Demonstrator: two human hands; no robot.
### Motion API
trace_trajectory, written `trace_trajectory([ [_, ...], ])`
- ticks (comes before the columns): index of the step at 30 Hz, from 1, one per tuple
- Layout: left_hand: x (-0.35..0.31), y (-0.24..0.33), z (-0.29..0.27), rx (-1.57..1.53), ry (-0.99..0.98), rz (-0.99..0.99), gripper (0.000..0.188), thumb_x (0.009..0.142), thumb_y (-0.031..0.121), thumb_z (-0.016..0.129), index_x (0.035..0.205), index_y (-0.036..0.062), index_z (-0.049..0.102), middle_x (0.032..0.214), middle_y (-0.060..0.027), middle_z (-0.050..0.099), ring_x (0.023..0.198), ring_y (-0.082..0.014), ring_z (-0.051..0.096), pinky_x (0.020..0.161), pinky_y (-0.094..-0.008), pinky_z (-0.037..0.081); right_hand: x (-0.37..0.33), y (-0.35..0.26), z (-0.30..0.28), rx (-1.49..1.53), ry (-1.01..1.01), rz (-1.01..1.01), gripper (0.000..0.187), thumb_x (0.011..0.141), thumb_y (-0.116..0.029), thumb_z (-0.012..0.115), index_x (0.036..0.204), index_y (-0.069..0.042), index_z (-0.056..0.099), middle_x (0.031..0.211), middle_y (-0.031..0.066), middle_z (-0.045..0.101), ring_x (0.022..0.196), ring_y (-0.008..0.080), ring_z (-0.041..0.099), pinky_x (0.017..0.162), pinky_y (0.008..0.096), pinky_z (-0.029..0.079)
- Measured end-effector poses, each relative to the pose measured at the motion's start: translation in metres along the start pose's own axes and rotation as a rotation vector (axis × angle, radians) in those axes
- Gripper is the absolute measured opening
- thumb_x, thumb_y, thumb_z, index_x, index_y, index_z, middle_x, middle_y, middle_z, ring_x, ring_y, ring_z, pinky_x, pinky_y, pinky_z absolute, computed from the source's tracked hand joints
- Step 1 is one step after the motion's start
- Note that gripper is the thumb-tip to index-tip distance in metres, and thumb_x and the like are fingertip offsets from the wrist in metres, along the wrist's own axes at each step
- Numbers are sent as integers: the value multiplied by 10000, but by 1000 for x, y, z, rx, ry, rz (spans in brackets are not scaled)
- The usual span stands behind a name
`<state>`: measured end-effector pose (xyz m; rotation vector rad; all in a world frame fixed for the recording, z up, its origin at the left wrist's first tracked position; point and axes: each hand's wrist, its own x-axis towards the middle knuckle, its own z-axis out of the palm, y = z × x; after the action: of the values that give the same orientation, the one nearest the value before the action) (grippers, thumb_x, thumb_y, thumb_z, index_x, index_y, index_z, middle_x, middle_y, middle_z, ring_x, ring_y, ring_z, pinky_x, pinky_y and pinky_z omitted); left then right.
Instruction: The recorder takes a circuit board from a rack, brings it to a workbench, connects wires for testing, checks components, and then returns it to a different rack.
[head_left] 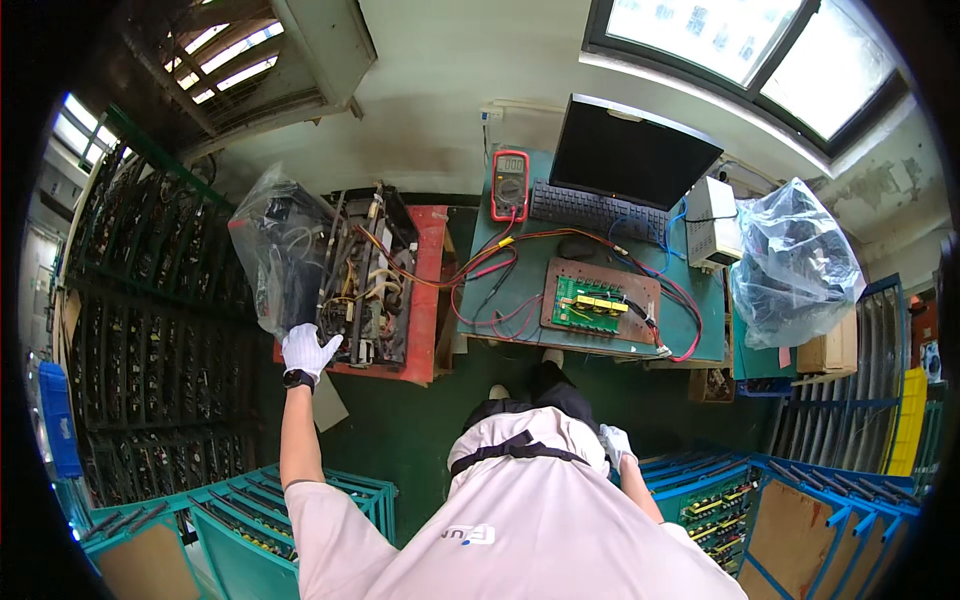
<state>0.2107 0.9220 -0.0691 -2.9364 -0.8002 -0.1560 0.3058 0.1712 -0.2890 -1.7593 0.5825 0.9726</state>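
Observation:
My left hand [310, 352], in a white glove, rests at the near corner of an opened electronic unit [365, 280], where a clear plastic bag [275, 250] covers its left part. The fingers look spread on the edge, with nothing visibly held. Boards and loose wires show inside the unit, which sits on a red bench [430, 290]. My right hand [617, 442], also gloved, hangs beside my right hip; its fingers are partly hidden. Wires [450, 275] run from the unit to the green workbench [475, 315], near a green circuit board [590, 305] on a brown plate [560, 275].
On the workbench stand a red multimeter [510, 185], a keyboard [600, 210], a dark monitor [635, 150] and a white power box [712, 222]. A bagged object [797, 265] stands at right. Racks of boards [150, 330] line the left; blue-green carts [240, 540] are behind me.

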Motion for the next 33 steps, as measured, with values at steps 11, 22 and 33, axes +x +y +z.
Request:
trace_trajectory([
  [11,-1,-1,8,-29,-17,-42,683,847,675,710,1060,27,703,1057,-182,712,1068,-383,654,926,-516,514,42,63,13,-749,22,-275,388,1084,-291,414,970,-73,714,943,170,744,905,340,721,772,429,561],
  [22,-1,3,2,-14,-77,-51,679,844,666,719,1064,24,707,1048,-178,712,1057,-376,653,916,-516,514,50,49,9,-1488,124,-725,292,1049,-316,537,943,-91,690,881,140,738,768,254,714,664,406,546],
  [33,-7,3,9,-22,-26,-50,702,845,649,732,1146,15,706,1163,-157,716,1120,-369,644,972,-508,507,3,-24,27,-235,66,-33,341,1050,-331,548,1025,-58,751,962,78,771,901,238,722,778,383,549],
])
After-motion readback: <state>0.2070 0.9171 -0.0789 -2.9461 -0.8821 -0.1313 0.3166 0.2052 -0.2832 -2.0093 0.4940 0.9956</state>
